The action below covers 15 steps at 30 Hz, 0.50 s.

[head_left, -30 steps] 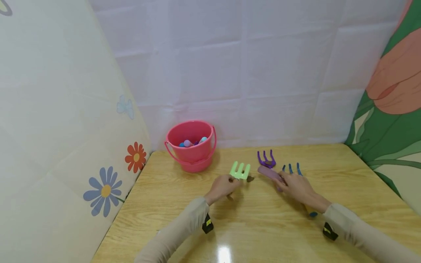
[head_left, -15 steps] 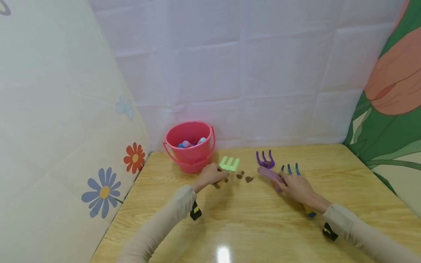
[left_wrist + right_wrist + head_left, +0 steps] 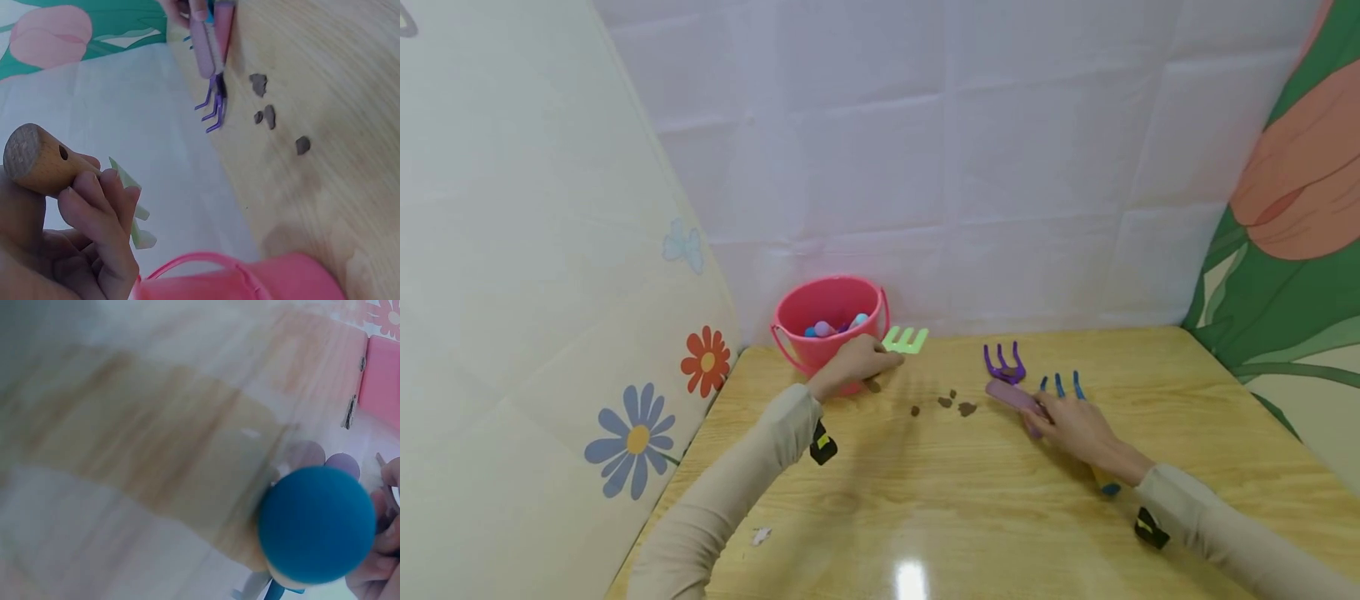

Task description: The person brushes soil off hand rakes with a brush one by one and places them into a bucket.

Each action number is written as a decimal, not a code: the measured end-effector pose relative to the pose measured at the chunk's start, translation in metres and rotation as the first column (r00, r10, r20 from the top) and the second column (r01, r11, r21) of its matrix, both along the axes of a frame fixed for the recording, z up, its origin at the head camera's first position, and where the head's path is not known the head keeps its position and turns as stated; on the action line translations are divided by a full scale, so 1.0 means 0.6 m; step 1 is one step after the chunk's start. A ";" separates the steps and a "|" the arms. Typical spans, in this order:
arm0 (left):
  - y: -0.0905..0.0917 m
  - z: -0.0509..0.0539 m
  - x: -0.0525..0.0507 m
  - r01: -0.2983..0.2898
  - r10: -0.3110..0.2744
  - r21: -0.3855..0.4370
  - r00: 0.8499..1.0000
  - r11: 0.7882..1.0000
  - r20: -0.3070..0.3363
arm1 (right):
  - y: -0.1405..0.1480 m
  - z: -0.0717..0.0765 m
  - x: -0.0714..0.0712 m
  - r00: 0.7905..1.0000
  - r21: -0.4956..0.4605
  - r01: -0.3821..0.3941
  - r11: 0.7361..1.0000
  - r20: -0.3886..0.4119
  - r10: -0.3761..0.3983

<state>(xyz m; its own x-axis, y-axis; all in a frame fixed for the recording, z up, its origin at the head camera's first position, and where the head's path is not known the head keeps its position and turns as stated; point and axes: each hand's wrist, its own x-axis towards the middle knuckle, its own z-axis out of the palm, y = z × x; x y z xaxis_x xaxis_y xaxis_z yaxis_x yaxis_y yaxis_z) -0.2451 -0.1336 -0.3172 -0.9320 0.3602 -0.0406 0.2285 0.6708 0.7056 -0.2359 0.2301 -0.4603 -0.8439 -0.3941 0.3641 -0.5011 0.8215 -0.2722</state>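
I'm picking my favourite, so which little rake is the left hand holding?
The light green rake, gripped in the left hand; the purple rake and blue rake are near the right hand.

My left hand (image 3: 856, 362) grips a light-green hand rake (image 3: 906, 341), prongs pointing away from me, in front of the right side of a pink bucket (image 3: 808, 348) with coloured round-ended pieces (image 3: 823, 329) inside. My right hand (image 3: 1078, 429) holds a mauve tool (image 3: 1011, 394) near a purple rake head (image 3: 1005, 367) and blue prongs (image 3: 1060, 385), while brown crumbs (image 3: 967, 408) lie between my hands on the wood-grain table (image 3: 985, 517).
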 end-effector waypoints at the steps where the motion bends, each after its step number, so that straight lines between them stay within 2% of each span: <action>1: -0.003 0.006 -0.002 0.001 -0.001 0.003 1.000 1.000 0.008 | 0.001 0.000 0.000 1.000 0.000 0.001 1.000 -0.002 -0.001; 4: -0.013 0.029 -0.007 -0.009 0.009 -0.010 1.000 1.000 0.014 | 0.002 -0.001 0.001 1.000 -0.001 0.005 1.000 -0.005 -0.005; 11: -0.038 0.096 -0.014 -0.027 0.028 -0.020 0.997 0.999 0.067 | 0.007 -0.001 0.002 1.000 0.000 0.019 1.000 0.007 -0.019; 15: -0.053 0.123 -0.020 -0.041 0.042 -0.028 0.997 0.999 0.061 | 0.008 0.001 0.003 1.000 0.002 0.021 1.000 0.010 -0.021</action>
